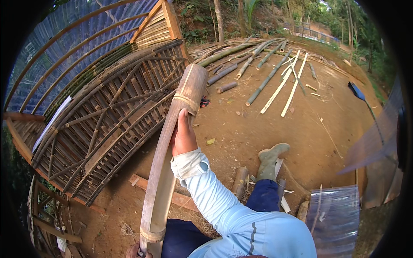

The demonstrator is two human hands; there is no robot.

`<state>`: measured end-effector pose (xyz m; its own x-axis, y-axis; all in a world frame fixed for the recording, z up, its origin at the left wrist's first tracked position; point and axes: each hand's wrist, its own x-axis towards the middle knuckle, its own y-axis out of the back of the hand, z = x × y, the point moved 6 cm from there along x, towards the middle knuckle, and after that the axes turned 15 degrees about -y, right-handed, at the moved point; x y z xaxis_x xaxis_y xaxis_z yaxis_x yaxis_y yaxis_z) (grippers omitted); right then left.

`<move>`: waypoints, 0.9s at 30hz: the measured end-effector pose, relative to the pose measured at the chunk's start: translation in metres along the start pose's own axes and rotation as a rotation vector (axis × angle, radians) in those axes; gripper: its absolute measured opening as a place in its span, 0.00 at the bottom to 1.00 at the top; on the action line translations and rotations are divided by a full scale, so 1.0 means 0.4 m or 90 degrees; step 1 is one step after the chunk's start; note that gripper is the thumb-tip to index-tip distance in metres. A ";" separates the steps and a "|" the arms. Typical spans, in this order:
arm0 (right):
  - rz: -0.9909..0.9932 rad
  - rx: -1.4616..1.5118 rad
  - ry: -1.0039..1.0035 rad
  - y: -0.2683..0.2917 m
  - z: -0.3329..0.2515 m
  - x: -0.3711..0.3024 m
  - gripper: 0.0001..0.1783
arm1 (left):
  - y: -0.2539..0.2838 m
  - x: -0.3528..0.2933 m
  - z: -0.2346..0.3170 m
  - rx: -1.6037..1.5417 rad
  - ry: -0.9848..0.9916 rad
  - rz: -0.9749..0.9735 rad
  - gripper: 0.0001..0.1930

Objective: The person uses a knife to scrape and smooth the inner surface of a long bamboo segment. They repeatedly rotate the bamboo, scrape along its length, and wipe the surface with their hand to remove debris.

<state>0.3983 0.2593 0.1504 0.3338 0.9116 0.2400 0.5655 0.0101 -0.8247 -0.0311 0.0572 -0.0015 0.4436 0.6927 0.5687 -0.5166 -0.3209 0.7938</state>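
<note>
A long brown bamboo tube [160, 159] stands slanted in front of me, its side cut away lengthwise so that the pale hollow inside shows. Its far end is a whole round piece. My right hand [184, 136] is closed around the upper part just below that round end, thumb pointing up along it. Down at the lower edge of the view, my left hand [137, 251] grips the tube's near end; only a few of its fingers show. The right arm wears a light blue sleeve with a pale cuff.
At left stands a slatted bamboo panel [116, 116] under a frame with blue translucent sheeting [86, 38]. Bamboo poles [269, 79] and pale split strips [297, 84] lie on the brown earth ahead. My boot [269, 161] rests near short bamboo pieces [240, 180]. Clear corrugated sheet [335, 215] lies lower right.
</note>
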 end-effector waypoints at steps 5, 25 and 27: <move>0.045 -0.176 0.044 -0.027 -0.037 0.004 0.47 | 0.014 0.019 0.038 -0.008 0.049 0.008 0.28; 0.015 -0.090 -0.037 -0.011 -0.027 0.026 0.17 | 0.019 0.034 0.049 -0.056 0.063 0.018 0.27; -0.002 -0.058 -0.048 -0.006 -0.020 0.031 0.14 | 0.021 0.034 0.051 -0.066 0.073 0.018 0.27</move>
<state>0.4073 0.2672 0.1594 0.2762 0.9401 0.1997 0.6332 -0.0217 -0.7737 -0.0146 0.0508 0.0175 0.3441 0.7560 0.5569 -0.6034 -0.2764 0.7480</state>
